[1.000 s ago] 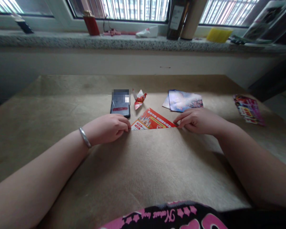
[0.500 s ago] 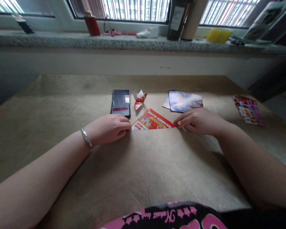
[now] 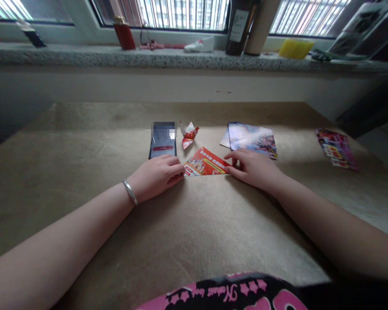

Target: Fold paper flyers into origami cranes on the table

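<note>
Cloth in black and pink, the person's top, shows at the near edge, with a bare stretch of tan table beyond it. From the left comes the left hand, a silver bracelet at its wrist; from the right comes the right hand. Between them, flat on the table, lies the red triangular paper. Its long straight edge runs left to right on the near side, and its point faces far. So the paper lies to the right of the left grip and to the left of the right grip, with neither hand clearly nearer. The left fingers are bunched over the left corner; whether they pinch or merely press, I cannot tell. The right grip is fairly wide, thumb and forefinger parted at the right corner.

Farther off, a phone sits just beyond the left hand, a folded paper bird to its right. Pale picture sheets lie just past the right hand, and bright cards well to the right. Farthest is the stone sill, holding a red container, a dark bottle and a yellow block.
</note>
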Demonstrator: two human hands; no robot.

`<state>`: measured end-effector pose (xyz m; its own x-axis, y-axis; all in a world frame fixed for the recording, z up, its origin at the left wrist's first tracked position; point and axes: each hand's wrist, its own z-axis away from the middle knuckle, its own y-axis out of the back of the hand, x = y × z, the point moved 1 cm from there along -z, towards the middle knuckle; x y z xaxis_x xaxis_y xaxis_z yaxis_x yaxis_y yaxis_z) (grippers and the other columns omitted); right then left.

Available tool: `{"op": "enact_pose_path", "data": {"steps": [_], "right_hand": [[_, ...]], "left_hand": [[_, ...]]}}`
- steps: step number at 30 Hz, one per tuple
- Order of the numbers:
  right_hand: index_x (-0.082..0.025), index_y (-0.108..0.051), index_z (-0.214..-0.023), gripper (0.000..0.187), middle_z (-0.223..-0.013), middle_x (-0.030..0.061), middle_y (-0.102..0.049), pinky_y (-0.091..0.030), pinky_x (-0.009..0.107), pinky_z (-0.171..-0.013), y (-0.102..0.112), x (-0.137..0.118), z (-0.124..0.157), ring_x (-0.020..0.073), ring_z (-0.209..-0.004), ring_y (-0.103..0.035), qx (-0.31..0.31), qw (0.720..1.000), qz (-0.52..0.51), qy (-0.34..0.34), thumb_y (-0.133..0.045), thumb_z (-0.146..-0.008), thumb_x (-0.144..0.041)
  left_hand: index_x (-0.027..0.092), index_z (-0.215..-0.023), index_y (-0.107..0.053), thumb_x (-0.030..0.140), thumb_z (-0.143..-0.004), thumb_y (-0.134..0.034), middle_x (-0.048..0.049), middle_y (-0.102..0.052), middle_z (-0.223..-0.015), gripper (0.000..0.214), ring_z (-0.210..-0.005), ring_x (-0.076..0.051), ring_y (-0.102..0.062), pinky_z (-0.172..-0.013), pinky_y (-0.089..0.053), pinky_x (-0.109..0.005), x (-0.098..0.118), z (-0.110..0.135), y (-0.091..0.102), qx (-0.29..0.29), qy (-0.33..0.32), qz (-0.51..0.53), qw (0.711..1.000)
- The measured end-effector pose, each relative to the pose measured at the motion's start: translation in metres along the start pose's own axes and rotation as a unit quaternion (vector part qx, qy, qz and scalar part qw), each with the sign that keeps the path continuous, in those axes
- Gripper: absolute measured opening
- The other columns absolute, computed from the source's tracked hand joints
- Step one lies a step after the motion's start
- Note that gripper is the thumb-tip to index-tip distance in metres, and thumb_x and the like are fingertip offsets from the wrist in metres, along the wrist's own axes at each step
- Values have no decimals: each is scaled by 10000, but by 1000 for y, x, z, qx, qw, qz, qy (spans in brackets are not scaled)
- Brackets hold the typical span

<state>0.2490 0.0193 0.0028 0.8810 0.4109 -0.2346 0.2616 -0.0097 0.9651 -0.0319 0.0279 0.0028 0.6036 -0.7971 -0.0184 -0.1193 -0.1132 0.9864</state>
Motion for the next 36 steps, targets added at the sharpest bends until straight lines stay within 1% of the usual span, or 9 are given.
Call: {"op": "enact_pose_path", "data": {"steps": [3,12,16,20,23,28,31,33,36], "right_hand": [[-250,-642,-1062,292,-923,52,-632,-378,255,-568,-3,-2,-1,152,-700,-573,-5,1000,1,10,-560,-829,-406],[-254,-650,-1081,314,-920,48,-596,-424,263,-612,-7,11,-1,142,-704,-559,-32,998,-52,10,-566,-825,-416],[-244,-648,-1087,308,-920,56,-605,-427,264,-620,-7,12,-1,144,-707,-560,-30,998,-51,22,-555,-834,-392],[-243,-650,-1072,290,-912,59,-611,-424,266,-621,-6,10,-1,153,-722,-571,-22,999,-40,25,-542,-842,-384],[-240,-646,-1079,306,-923,58,-604,-432,268,-629,-7,10,-1,154,-729,-571,-24,998,-46,21,-561,-828,-394],[-236,-647,-1080,311,-910,55,-593,-440,270,-633,-9,14,-1,145,-698,-556,-32,997,-64,23,-570,-822,-393],[-237,-648,-1081,310,-906,55,-590,-443,274,-641,-10,15,-1,147,-703,-557,-28,997,-65,29,-562,-827,-392],[-237,-652,-1074,303,-906,55,-593,-445,277,-649,-9,14,-2,151,-715,-562,-28,997,-69,28,-565,-825,-386],[-242,-662,-1052,278,-912,53,-597,-447,281,-659,-9,12,-2,151,-722,-569,-23,996,-79,16,-583,-817,-368]], "left_hand": [[169,-861,-624,273,-921,-431,-57,-597,-854,227,-770,-165,-540,-684,-445,-266,-1,-1,0,-4,9,30,1000],[172,-913,-665,163,-880,-399,-66,-606,-903,268,-800,-150,-567,-736,-469,-263,-11,-2,-1,-26,12,162,986],[170,-926,-668,155,-848,-426,-66,-601,-903,255,-796,-150,-566,-736,-469,-267,-12,-1,-2,-24,8,161,987],[158,-915,-661,210,-872,-446,-74,-599,-899,225,-798,-160,-557,-736,-469,-281,-8,-2,1,-20,13,153,988],[164,-922,-664,204,-881,-436,-73,-602,-913,235,-813,-157,-561,-755,-472,-280,-9,-2,2,-33,22,160,986],[188,-922,-679,176,-875,-418,-58,-605,-948,266,-840,-143,-577,-784,-473,-263,-16,-2,0,-65,29,198,978],[189,-922,-680,164,-869,-405,-55,-605,-945,281,-827,-138,-577,-776,-469,-257,-18,-1,-1,-69,30,199,977],[183,-914,-676,168,-868,-405,-58,-604,-931,275,-822,-140,-574,-772,-468,-258,-16,-1,-1,-61,27,198,978],[164,-887,-664,228,-867,-459,-64,-598,-899,216,-798,-147,-565,-741,-466,-259,-12,-2,0,-38,29,183,982]]}}
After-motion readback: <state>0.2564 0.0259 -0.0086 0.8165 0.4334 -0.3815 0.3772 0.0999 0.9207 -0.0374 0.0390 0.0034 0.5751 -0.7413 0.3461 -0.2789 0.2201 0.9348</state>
